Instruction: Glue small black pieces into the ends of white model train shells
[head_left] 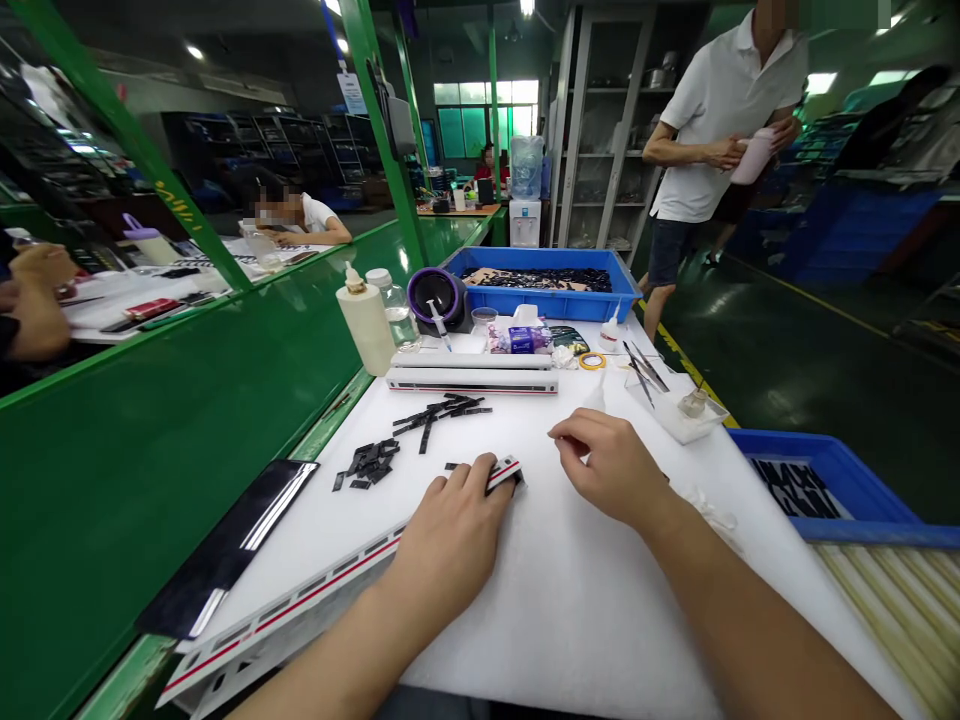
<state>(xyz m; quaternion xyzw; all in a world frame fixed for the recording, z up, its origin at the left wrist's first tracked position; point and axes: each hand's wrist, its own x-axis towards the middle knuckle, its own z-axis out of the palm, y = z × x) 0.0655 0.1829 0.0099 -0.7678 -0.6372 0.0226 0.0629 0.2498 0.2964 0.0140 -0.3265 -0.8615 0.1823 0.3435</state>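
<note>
My left hand point(454, 525) is wrapped over a long white model train car body point(300, 605) with a red stripe and a row of window openings. The body lies slanted on the white table, its far end showing beyond my fingers. My right hand point(611, 465) hovers to the right of that end, thumb and forefinger pinched together; anything between them is too small to make out. Small black pieces point(367, 462) lie in a heap left of my left hand, and black strips point(439, 412) are scattered behind it. Two more white train bodies point(472, 380) lie farther back.
A blue tray point(555, 303) of black parts stands at the back. Nearby are a cream bottle point(366, 330), a syringe point(439, 325), yellow tape point(592, 361), tweezers point(646, 370) and a white dish point(694, 420). A glossy black panel point(225, 550) lies left. A person point(712, 130) holding a bottle stands back right.
</note>
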